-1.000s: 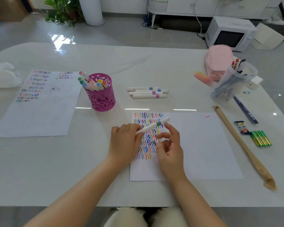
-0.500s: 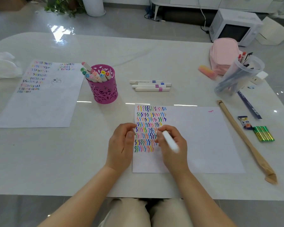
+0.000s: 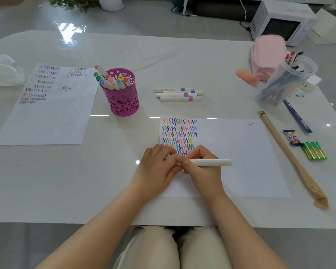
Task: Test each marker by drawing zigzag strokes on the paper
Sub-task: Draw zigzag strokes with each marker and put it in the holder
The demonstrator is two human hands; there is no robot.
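A white sheet of paper lies before me, its left part filled with rows of coloured zigzag strokes. My right hand grips a white marker that lies level, its free end pointing right. My left hand meets the marker's left end, fingers closed around it; that end is hidden, so I cannot tell whether a cap is there. Both hands cover the lowest rows of strokes.
A magenta cup holds several markers. Three capped white markers lie behind the paper. A second marked sheet lies left. To the right are a clear pen jar, pink pouch, long paper-wrapped stick and green batteries.
The marker passed from my left hand to my right, swung down near the paper, and now lies level with both hands joined at its left end.
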